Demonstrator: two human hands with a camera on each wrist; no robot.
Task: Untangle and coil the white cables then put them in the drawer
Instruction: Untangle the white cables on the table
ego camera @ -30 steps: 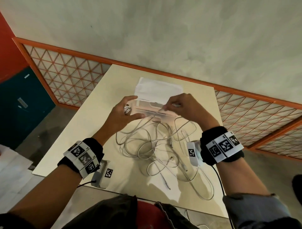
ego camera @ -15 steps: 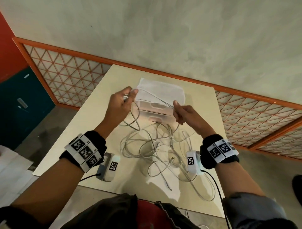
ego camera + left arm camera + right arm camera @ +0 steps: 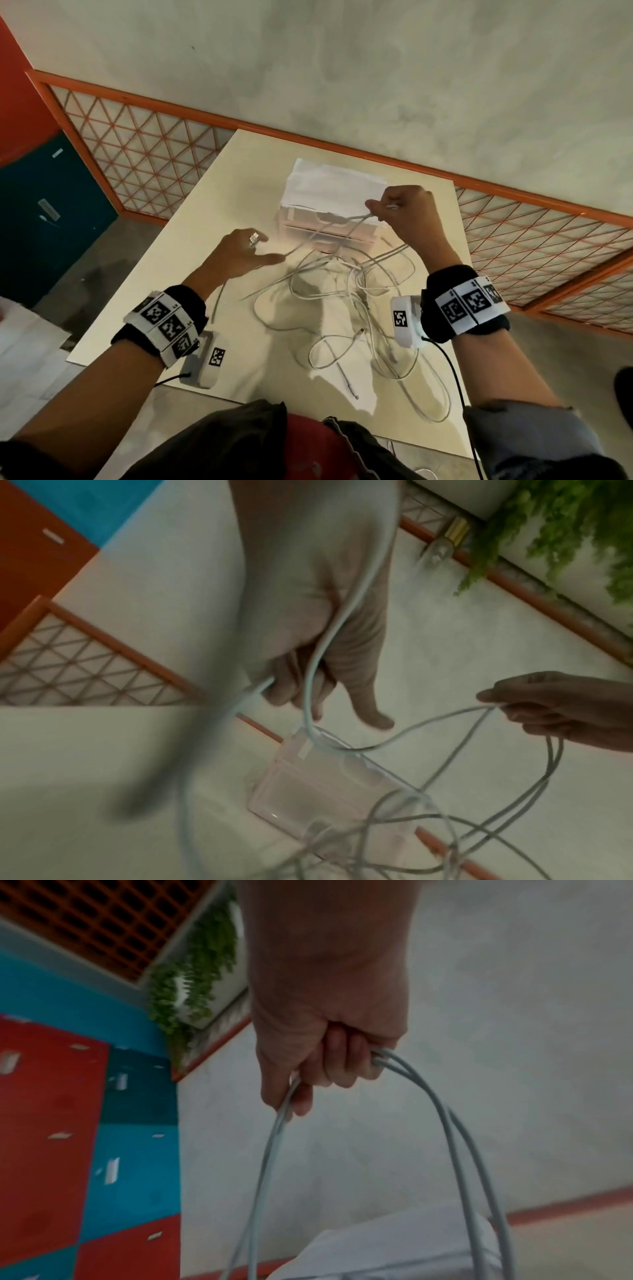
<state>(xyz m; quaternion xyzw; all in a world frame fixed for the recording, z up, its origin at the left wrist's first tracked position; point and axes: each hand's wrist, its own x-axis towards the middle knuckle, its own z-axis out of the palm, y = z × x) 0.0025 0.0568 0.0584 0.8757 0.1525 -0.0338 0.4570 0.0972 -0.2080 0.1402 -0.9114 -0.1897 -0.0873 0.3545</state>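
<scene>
A tangle of white cables (image 3: 346,308) lies on the cream table (image 3: 191,274), with loose ends trailing toward the near edge. My right hand (image 3: 400,209) is raised over the drawer unit and grips looped strands of cable (image 3: 445,1123) in a fist. My left hand (image 3: 246,253) is lower, left of the unit, and holds one strand (image 3: 325,647) that runs across the palm under curled fingers. A small clear plastic drawer unit (image 3: 329,219) stands at the back of the table, behind the tangle.
An orange-framed lattice panel (image 3: 144,154) runs along the wall behind the table. Hanging green plants (image 3: 565,520) show in the wrist views. Red and blue lockers (image 3: 85,1150) stand to the left. The table's near edge is by my body.
My right hand has lifted and moved right, pulling cable loops up over the drawer unit. My left hand has dropped lower and to the left, still holding its strand.
</scene>
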